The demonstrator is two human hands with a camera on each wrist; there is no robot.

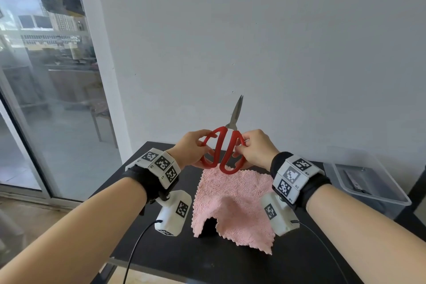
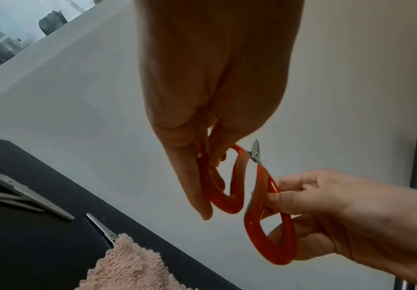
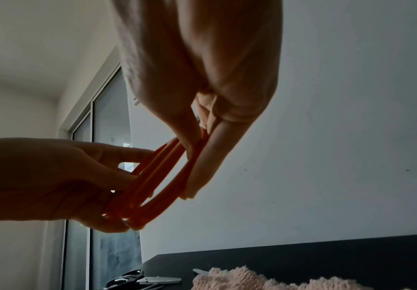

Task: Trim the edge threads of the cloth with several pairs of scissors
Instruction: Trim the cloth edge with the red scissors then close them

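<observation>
I hold a pair of red-handled scissors [image 1: 231, 125] up in the air over the table, blades pointing up and nearly closed. My left hand [image 1: 201, 146] grips the left handle loop and my right hand [image 1: 243, 147] pinches the right loop. The left wrist view shows the same scissors [image 2: 237, 186] in my left hand [image 2: 197, 166], with the right hand [image 2: 301, 206] curled round the other loop. In the right wrist view the scissors [image 3: 157, 176] run edge-on between both hands. Below them a pink fluffy cloth [image 1: 232, 203] lies rumpled on the black table [image 1: 230, 265].
Other scissors lie at the table's back left: a grey pair [image 2: 28, 194] and a blade [image 2: 101, 225] tucked under the cloth [image 2: 133, 270]. A black-handled pair [image 3: 133, 278] is beside them. A clear plastic bin [image 1: 373, 182] stands to the right. A glass door is at the left.
</observation>
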